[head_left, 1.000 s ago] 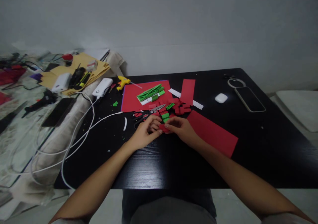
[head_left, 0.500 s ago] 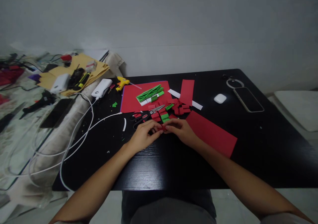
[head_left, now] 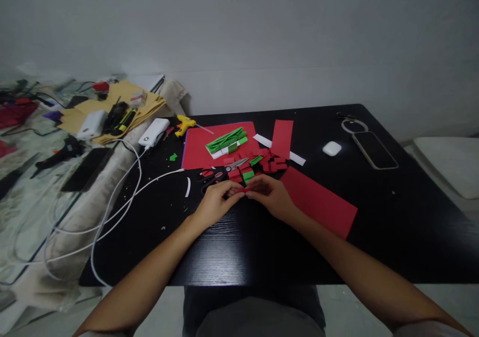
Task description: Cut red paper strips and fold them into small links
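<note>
Between my two hands is a small piece of red paper [head_left: 245, 190], mostly covered by the fingers. My left hand [head_left: 217, 200] pinches its left end, and my right hand [head_left: 272, 196] pinches the right end. Just beyond the fingertips lie several folded red paper pieces [head_left: 276, 165] and a folded green piece [head_left: 248, 176]. Black-handled scissors [head_left: 232, 166] rest open beside them, the handles close to my left hand. A large red paper sheet [head_left: 320, 202] lies right of my right hand, its near part passing under the forearm.
A yellow glue gun [head_left: 184, 124] sits at the back left, near a white power bank [head_left: 153, 132] with cables. Green folded strips [head_left: 226, 140] lie on a red sheet [head_left: 196, 150]. At right are a white case [head_left: 331, 148] and a phone [head_left: 374, 150].
My fingers have shifted slightly on the red paper piece, with both thumbs now closer together over it. The other things on the table lie as before.
</note>
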`<state>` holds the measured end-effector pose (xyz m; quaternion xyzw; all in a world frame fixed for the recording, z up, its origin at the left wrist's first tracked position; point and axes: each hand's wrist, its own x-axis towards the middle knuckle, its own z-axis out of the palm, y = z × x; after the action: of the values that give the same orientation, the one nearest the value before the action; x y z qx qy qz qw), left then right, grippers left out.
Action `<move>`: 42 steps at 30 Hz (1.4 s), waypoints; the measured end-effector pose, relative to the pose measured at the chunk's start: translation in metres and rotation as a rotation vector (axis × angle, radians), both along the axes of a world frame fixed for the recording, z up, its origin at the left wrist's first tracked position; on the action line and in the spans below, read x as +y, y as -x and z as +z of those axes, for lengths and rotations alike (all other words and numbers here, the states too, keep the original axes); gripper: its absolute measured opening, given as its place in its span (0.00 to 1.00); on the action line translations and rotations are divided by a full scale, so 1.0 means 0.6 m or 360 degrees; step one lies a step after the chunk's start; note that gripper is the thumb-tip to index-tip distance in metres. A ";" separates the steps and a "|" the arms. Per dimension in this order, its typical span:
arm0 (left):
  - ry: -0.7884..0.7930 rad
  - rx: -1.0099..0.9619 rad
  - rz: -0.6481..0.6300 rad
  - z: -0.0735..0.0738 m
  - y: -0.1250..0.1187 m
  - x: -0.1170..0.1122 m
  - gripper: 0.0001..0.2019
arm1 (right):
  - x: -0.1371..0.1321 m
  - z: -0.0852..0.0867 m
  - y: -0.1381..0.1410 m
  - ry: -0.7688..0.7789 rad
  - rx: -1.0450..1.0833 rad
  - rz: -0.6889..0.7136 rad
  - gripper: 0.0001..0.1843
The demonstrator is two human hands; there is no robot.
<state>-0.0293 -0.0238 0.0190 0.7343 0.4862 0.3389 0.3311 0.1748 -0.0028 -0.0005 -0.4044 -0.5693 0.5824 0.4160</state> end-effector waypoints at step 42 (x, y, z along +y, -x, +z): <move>0.0205 -0.0003 -0.0220 0.007 -0.005 -0.007 0.17 | -0.009 0.023 0.002 0.0277 -0.0044 0.0595 0.24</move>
<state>-0.0261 -0.0283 0.0233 0.7430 0.4548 0.2839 0.4007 0.1733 -0.0081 0.0131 -0.3339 -0.5876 0.6910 0.2563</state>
